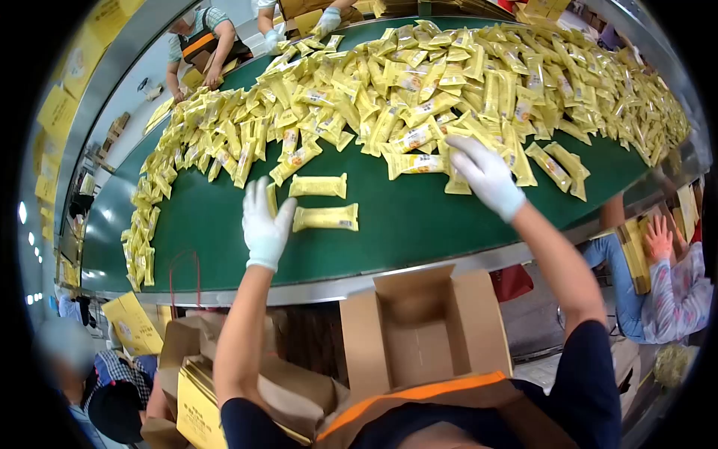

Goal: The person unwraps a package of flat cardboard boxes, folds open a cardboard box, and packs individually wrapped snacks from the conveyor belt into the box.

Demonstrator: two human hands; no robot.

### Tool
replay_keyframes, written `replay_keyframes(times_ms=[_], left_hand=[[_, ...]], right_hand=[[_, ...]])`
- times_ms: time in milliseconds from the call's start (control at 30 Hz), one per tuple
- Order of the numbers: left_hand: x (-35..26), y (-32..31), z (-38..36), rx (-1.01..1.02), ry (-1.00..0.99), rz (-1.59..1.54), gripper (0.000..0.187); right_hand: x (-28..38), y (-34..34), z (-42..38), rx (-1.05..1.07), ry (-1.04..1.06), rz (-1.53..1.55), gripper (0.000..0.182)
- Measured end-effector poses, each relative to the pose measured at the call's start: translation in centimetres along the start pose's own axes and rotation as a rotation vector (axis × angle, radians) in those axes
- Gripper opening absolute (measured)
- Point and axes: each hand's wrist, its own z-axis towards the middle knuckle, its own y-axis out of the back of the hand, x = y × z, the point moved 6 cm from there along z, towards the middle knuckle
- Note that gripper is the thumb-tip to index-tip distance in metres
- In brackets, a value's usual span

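Note:
My left hand (265,230), in a white glove, rests low over the green belt with its fingers stretched out and thumb apart. A yellow wrapped packet (271,199) shows between thumb and fingers, partly hidden by the glove. Just to the right, two yellow packets lie flat, one (318,185) above the other (326,218). My right hand (488,178), also gloved, reaches over the near edge of the packet heap (441,82), fingers extended across packets it partly covers. A packet with a printed front (416,165) lies left of its fingertips.
The green conveyor belt (404,224) curves across the view. An open cardboard box (419,340) stands below its metal edge, with yellow cartons (200,408) to the left. Co-workers stand across the belt (206,45) and at the right (673,277); another person (116,396) is at lower left.

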Motion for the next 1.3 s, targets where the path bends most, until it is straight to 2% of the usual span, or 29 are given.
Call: replay_keyframes(times_ms=[33,100,167,233,300,333,367,400,433,500,567,633,667,700,767,800,833,900,933,967,1000,1033,1100,1167,1233,1300], left_hand=[[4.0,-3.0,0.7,-0.035,0.151,0.077,0.075],[10.8,-7.7,-0.3,-0.013,0.429,-0.064,0.08],[10.4,-7.6,-0.8,0.063,0.405,0.047,0.085],[12.5,-9.7,-0.1,-0.017,0.347,-0.199,0.081],[10.6,-10.0,1.4,0.051,0.365,-0.239,0.078],[9.5,-10.8,2.1,0.115,0.331,-0.225,0.078],[8.0,-12.0,2.5,0.148,0.258,-0.36,0.075],[5.6,-12.5,2.2,0.206,0.267,-0.575,0.072],[4.4,-13.7,1.9,0.214,0.179,-0.62,0.071],[0.5,-13.7,0.5,0.262,0.098,-0.3,0.073],[-0.7,-13.6,-0.6,0.325,0.065,-0.357,0.072],[-0.7,-12.7,-1.7,0.395,0.014,-0.374,0.072],[-0.8,-11.6,-1.8,0.412,-0.047,-0.368,0.063],[-0.2,-10.8,-1.9,0.414,0.054,-0.506,0.059],[-0.4,-8.7,-1.6,0.418,0.245,-0.785,0.053],[-0.8,-7.2,-1.3,0.326,0.224,-0.829,0.046],[-2.3,-5.1,-1.3,0.373,0.213,-0.876,0.048],[-5.7,-2.7,-2.0,0.653,-0.026,-0.645,0.048],[-7.0,-2.7,-3.3,0.665,-0.292,-0.502,0.047],[-8.4,-2.8,-4.9,0.667,-0.552,-0.349,0.046],[-10.6,-3.0,-6.1,0.812,-0.63,-0.273,0.047],[-11.8,-3.6,-7.2,0.684,-0.786,-0.237,0.048],[-11.8,-5.0,-7.1,0.697,-0.751,-0.172,0.049],[-11.1,-6.4,-6.2,0.722,-0.695,0.039,0.05],[-9.5,-6.8,-5.0,0.683,-0.506,0.088,0.051],[-7.7,-6.1,-4.3,0.676,-0.386,0.105,0.053]], right_hand=[[-2.8,-1.7,2.9,-0.002,0.064,-0.097,0.046],[-8.9,-0.1,7.0,-0.084,-0.261,-0.268,0.057],[-16.9,0.0,10.5,0.22,-0.626,-0.225,0.071],[-16.7,-4.5,13.2,0.111,-0.603,0.052,0.09],[-13.8,-10.6,14.6,0.257,-0.623,0.197,0.106],[-11.8,-12.0,15.3,0.322,-0.499,0.054,0.107],[-9.5,-13.0,15.6,0.378,-0.363,-0.085,0.108],[-6.2,-13.8,14.9,0.489,-0.27,-0.233,0.103],[-3.3,-14.5,13.7,0.607,-0.172,-0.373,0.099],[-2.2,-15.1,12.2,0.617,-0.076,-0.356,0.085],[-1.9,-14.1,10.5,0.67,0.015,-0.256,0.078],[-2.1,-13.2,8.5,0.776,0.121,-0.287,0.074],[-1.6,-12.2,7.6,0.817,0.141,-0.293,0.072],[-1.3,-11.5,7.1,0.852,0.176,-0.362,0.072],[0.7,-8.7,6.5,0.872,0.065,-0.539,0.067],[1.6,-7.2,6.2,0.723,0.102,-0.578,0.065],[2.3,-5.6,5.6,0.576,0.137,-0.614,0.063],[3.8,-3.3,2.4,0.421,0.297,-0.281,0.065],[3.9,-3.6,0.5,0.461,0.408,-0.112,0.063],[4.9,-4.0,-1.6,0.697,0.237,0.03,0.063],[4.6,-5.4,-4.0,0.85,0.231,0.002,0.064],[4.0,-6.4,-6.1,0.688,0.482,-0.122,0.06],[3.3,-6.0,-7.2,0.61,0.522,-0.391,0.056],[1.4,-6.2,-6.9,0.506,0.555,-0.412,0.057],[-0.3,-6.2,-5.6,0.488,0.445,-0.442,0.053],[-0.9,-6.0,-5.1,0.438,0.394,-0.393,0.057]])
